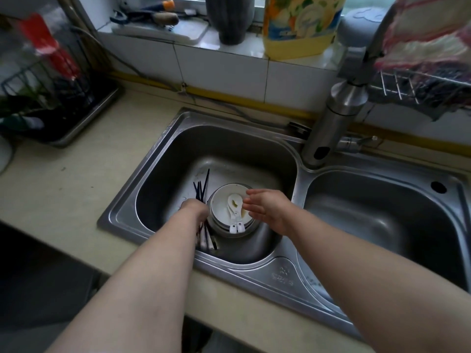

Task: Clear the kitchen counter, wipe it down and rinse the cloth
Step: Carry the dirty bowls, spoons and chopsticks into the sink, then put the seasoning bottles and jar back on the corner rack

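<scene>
The dark chopsticks point(201, 186) lie as a bundle on the floor of the sink's left basin point(158, 154), just at nine o'clock of a white bowl point(218, 208) that holds two white spoons point(235, 212). The left hand point(195, 208) is down on that bundle, apparently closed round it, though its fingers are hidden behind the wrist; the sticks poke out past it toward twelve and six o'clock. The right hand point(267, 210) hovers at the bowl's three o'clock rim, fingers straight and loosely spread, holding nothing. The beige counter point(63, 187) surrounds the sink. The right basin point(382, 220) lies at three o'clock, the steel faucet point(334, 123) at one o'clock. A pink-and-white cloth point(428, 39) is draped over its spout. A blurred dish rack point(51, 98) stands at ten o'clock, and a yellow bottle point(298, 26) on the sill at twelve.
</scene>
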### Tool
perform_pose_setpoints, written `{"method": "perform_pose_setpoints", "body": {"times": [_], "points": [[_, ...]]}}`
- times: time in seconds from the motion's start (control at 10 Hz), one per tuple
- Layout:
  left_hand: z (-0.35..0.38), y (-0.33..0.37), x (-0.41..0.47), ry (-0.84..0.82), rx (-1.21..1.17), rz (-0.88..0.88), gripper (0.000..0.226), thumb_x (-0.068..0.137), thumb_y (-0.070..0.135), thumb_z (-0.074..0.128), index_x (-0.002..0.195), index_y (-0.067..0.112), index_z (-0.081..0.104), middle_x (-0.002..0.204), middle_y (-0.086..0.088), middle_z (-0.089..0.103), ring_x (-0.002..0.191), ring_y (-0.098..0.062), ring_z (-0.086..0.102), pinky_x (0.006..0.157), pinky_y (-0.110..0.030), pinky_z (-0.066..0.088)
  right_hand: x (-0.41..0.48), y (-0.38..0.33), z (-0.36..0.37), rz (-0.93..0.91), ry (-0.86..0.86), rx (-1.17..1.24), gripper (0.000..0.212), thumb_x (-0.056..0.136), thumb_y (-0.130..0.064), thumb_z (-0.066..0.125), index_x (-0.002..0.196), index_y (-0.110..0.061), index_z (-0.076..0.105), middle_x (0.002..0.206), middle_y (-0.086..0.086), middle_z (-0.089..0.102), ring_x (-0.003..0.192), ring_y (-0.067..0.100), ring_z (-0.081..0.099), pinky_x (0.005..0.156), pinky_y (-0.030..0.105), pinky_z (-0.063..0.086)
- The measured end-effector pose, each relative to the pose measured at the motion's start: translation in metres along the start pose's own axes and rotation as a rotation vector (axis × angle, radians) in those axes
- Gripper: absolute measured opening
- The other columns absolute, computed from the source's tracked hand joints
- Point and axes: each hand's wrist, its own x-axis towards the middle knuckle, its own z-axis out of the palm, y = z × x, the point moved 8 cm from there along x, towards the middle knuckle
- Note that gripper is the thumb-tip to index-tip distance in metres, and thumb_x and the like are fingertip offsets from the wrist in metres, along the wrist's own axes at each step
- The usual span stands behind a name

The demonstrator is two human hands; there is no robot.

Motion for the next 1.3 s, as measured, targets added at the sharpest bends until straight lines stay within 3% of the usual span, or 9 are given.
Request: {"method": "perform_pose_setpoints", "body": {"times": [0.1, 0.2, 0.3, 0.4, 0.5, 0.7, 0.8, 1.0, 1.3], "points": [[-0.012, -0.002, 0.006, 0.082, -0.156, 0.028, 0.029, 0.094, 0.010, 0.052, 0.120, -0.001, 0.059, 0.080, -0.007, 0.042, 0.074, -0.022, 0.044, 0.066, -0.026, 0.042, -0.006, -0.002, -0.002, -0.019, 0.011, 0.010, 0.024, 0.094, 0.002, 0.047, 0.113, -0.007, 0.059, 0.084, 0.005, 0.064, 0.074, 0.013, 0.064, 0.069, 0.022, 0.050], [-0.032, -0.002, -0.017, 0.199, -0.283, 0.007, 0.033, 0.095, 0.008, 0.049, 0.064, 0.011, 0.041, 0.066, -0.001, 0.033, 0.055, -0.014, 0.031, 0.052, -0.021, 0.032, -0.013, -0.007, -0.007, -0.050, 0.016, -0.005, 0.024, 0.093, 0.002, 0.048, 0.113, -0.007, 0.059, 0.089, 0.008, 0.065, 0.076, 0.015, 0.064, 0.070, 0.024, 0.051], [-0.039, 0.014, -0.012, 0.267, -0.405, 0.079, 0.039, 0.095, 0.009, 0.047, 0.060, 0.016, 0.032, 0.067, -0.002, 0.039, 0.056, -0.015, 0.037, 0.061, -0.027, 0.045, -0.025, -0.013, -0.018, -0.090, 0.032, -0.027, 0.023, 0.092, 0.001, 0.051, 0.111, -0.010, 0.059, 0.088, 0.008, 0.066, 0.073, 0.014, 0.064, 0.071, 0.024, 0.051], [-0.022, 0.039, -0.038, 0.139, -0.527, 0.171, 0.029, 0.094, 0.006, 0.046, 0.067, 0.014, 0.044, 0.079, -0.008, 0.056, 0.065, -0.020, 0.052, 0.067, -0.035, 0.051, -0.039, -0.013, -0.040, -0.123, 0.080, -0.046, 0.020, 0.093, 0.000, 0.052, 0.108, -0.012, 0.058, 0.081, 0.004, 0.064, 0.068, 0.012, 0.062, 0.061, 0.021, 0.048], [0.006, 0.070, -0.071, 0.003, -0.589, 0.262, 0.027, 0.100, 0.009, 0.041, 0.075, 0.015, 0.051, 0.068, -0.004, 0.053, 0.057, -0.015, 0.046, 0.056, -0.026, 0.036, -0.055, -0.006, -0.073, -0.148, 0.149, -0.067, 0.014, 0.093, -0.005, 0.055, 0.103, -0.012, 0.060, 0.077, 0.003, 0.062, 0.064, 0.011, 0.059, 0.056, 0.021, 0.042], [0.063, 0.116, -0.133, -0.091, -0.393, 0.388, 0.030, 0.101, 0.018, 0.043, 0.074, 0.013, 0.057, 0.068, -0.004, 0.058, 0.054, -0.015, 0.049, 0.053, -0.022, 0.031, -0.099, 0.013, -0.163, -0.188, 0.338, -0.125, 0.011, 0.089, -0.013, 0.058, 0.080, -0.016, 0.063, 0.076, 0.004, 0.063, 0.070, 0.015, 0.060, 0.053, 0.021, 0.039], [0.099, 0.142, -0.177, -0.146, -0.219, 0.457, 0.022, 0.097, 0.013, 0.050, 0.077, 0.012, 0.061, 0.072, -0.005, 0.061, 0.054, -0.013, 0.051, 0.051, -0.020, 0.034, -0.134, 0.024, -0.218, -0.221, 0.446, -0.024, 0.008, 0.090, -0.014, 0.059, 0.083, -0.012, 0.057, 0.069, 0.005, 0.056, 0.056, 0.014, 0.052, 0.043, 0.017, 0.037], [0.174, 0.199, -0.263, -0.205, -0.028, 0.633, 0.018, 0.094, 0.008, 0.053, 0.078, 0.015, 0.059, 0.071, -0.006, 0.057, 0.053, -0.014, 0.047, 0.051, -0.019, 0.032, -0.202, 0.044, -0.324, -0.230, 0.612, -0.034, 0.029, 0.081, -0.019, 0.061, 0.053, -0.013, 0.061, 0.063, 0.006, 0.064, 0.061, 0.025, 0.057, 0.058, 0.029, 0.040], [0.312, 0.282, -0.404, -0.192, 0.205, 0.909, 0.016, 0.092, 0.016, 0.053, 0.090, 0.013, 0.069, 0.093, -0.010, 0.071, 0.083, -0.024, 0.068, 0.060, -0.025, 0.049, -0.316, 0.099, -0.482, -0.227, 0.841, 0.070, 0.024, 0.086, -0.004, 0.057, 0.070, -0.021, 0.062, 0.080, 0.002, 0.066, 0.072, 0.015, 0.063, 0.051, 0.020, 0.039]]}}
